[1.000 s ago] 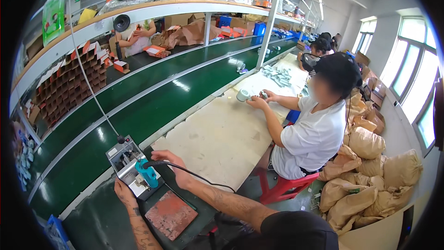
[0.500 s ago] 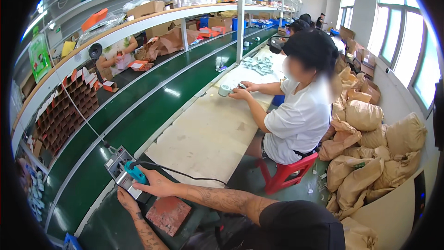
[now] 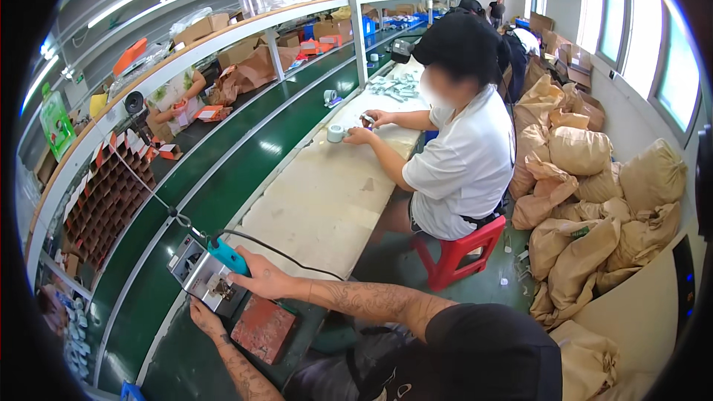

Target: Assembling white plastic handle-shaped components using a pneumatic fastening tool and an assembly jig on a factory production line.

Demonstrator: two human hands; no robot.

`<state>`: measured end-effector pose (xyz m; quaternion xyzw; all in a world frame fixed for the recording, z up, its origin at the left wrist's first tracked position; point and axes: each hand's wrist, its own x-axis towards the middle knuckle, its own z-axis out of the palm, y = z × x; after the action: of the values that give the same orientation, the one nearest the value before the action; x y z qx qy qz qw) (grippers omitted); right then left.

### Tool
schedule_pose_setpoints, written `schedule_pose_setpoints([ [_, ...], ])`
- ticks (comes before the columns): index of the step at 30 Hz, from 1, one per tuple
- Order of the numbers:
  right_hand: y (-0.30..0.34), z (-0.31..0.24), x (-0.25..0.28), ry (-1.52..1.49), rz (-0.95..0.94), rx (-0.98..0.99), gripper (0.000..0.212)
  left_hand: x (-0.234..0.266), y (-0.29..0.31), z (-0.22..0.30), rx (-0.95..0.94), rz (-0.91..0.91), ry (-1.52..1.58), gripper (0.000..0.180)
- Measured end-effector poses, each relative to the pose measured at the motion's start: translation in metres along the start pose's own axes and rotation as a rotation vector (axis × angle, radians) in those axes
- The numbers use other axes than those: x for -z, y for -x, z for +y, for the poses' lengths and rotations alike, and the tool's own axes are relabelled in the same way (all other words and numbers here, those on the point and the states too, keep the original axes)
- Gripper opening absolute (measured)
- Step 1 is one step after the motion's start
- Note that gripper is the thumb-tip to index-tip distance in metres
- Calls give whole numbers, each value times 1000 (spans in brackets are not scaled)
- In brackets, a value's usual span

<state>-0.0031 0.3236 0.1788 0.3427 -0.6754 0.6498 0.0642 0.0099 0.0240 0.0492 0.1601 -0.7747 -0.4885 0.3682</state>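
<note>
In my right hand is a teal electric screwdriver, fingers wrapped round its body. A black cable runs from its top, and it tilts over a silver metal fixture. On the fixture's near side sits a small metal part, too small to name. At the fixture's near left corner, my left hand grips the edge; some of its fingertips are hidden. A worn reddish block lies on the bench just right of my left hand.
A green conveyor runs along the left beneath a long shelf. Pale sheeting covers the bench ahead. There a co-worker on a red stool handles small parts beside a tape roll. Brown sacks line the right.
The view has shifted. My right hand and the screwdriver have moved off the fixture's near side, baring the small metal part. My left hand stays at the fixture's edge.
</note>
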Motion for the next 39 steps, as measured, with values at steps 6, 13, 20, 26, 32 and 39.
schedule_pose_setpoints([
  [6, 0, 3, 15, 1, 70, 28, 43, -1, 23, 35, -69, 34, -41, 50],
  [13, 4, -8, 18, -46, 13, -40, 42, 15, 46, 26, -39, 69, -239, 49],
  [20, 13, -12, 36, -75, -46, -29, 44, 22, 44, 20, 48, 108, -110, 51],
  [26, 6, -6, 47, -73, -37, 87, 45, 15, 49, 29, -48, 65, -237, 51],
  [32, 9, -11, 48, -64, -116, -6, 43, 19, 52, 27, -59, 75, -240, 51],
  [39, 7, -10, 35, -51, -56, -3, 47, 17, 52, 26, -8, 88, -178, 50],
])
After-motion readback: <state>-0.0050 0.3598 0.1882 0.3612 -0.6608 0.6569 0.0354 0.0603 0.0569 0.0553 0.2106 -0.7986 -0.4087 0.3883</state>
